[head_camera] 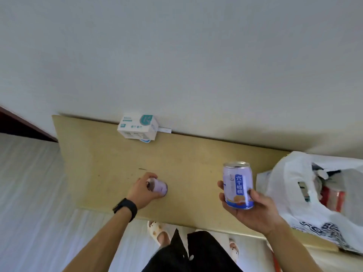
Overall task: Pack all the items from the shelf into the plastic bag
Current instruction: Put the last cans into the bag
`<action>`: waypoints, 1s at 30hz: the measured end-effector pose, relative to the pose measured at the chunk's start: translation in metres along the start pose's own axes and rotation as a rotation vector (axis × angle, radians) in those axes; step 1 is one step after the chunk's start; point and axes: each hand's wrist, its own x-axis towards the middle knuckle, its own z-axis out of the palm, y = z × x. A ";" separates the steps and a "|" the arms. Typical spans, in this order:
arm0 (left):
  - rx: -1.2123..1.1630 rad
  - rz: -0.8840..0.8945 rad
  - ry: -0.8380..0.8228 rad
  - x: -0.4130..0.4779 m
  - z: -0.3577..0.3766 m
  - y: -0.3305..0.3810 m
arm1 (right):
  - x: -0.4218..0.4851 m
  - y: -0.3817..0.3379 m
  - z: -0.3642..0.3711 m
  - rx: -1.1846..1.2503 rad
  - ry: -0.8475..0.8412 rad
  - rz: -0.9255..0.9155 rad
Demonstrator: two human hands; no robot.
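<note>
Left hand (143, 191) gripped a purple can (160, 187); right hand (253, 211) held a drink can (237, 183), likely bound for the plastic bag (284, 185) beside it.

Right grip (253, 209) holds a blue can (237, 185) upright beside the plastic bag (284, 193) at the shelf (98, 154)'s right end; left grip (143, 191) clasps a second can (160, 187) near its front edge.

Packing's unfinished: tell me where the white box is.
Head view: the white box sits at the far edge of the shelf against the wall, left of centre, beyond the left hand.
</note>
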 end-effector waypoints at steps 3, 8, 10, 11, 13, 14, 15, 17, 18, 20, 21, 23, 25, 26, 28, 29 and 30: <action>-0.111 0.131 0.052 -0.034 0.045 0.072 | -0.055 -0.047 -0.002 -0.203 -0.046 0.011; -0.186 0.373 0.046 -0.090 0.112 0.229 | -0.166 -0.112 -0.034 -0.558 0.052 -0.028; -0.128 0.508 0.028 -0.107 0.134 0.294 | -0.211 -0.126 -0.052 -0.565 0.109 -0.064; -0.078 0.568 0.026 -0.117 0.145 0.323 | -0.233 -0.131 -0.063 -0.546 0.143 -0.085; 0.041 0.665 -0.019 -0.127 0.167 0.373 | -0.272 -0.135 -0.087 -0.459 0.240 -0.106; 0.130 0.697 -0.069 -0.128 0.181 0.394 | -0.290 -0.135 -0.097 -0.413 0.290 -0.114; 0.245 0.726 -0.121 -0.126 0.197 0.410 | -0.307 -0.132 -0.106 -0.378 0.340 -0.127; 0.518 0.789 -0.203 -0.114 0.236 0.430 | -0.335 -0.119 -0.121 -0.315 0.437 -0.172; 0.661 0.820 -0.232 -0.105 0.257 0.433 | -0.347 -0.113 -0.126 -0.279 0.513 -0.203; 0.901 0.836 -0.284 -0.085 0.301 0.430 | -0.366 -0.103 -0.135 -0.178 0.622 -0.260; 0.979 0.825 -0.311 -0.077 0.320 0.426 | -0.374 -0.100 -0.136 -0.146 0.627 -0.270; 1.061 0.793 -0.355 -0.064 0.351 0.416 | -0.385 -0.098 -0.138 -0.151 0.587 -0.286; 1.072 0.734 -0.399 -0.054 0.372 0.404 | -0.392 -0.091 -0.147 -0.149 0.592 -0.298; 1.063 0.703 -0.422 -0.048 0.381 0.398 | -0.394 -0.086 -0.151 -0.150 0.600 -0.303; 1.057 0.653 -0.473 -0.038 0.396 0.389 | -0.397 -0.079 -0.156 -0.173 0.625 -0.305; 1.067 0.634 -0.486 -0.034 0.401 0.388 | -0.397 -0.078 -0.157 -0.180 0.645 -0.306; 1.092 0.616 -0.485 -0.030 0.406 0.388 | -0.398 -0.078 -0.159 -0.185 0.663 -0.309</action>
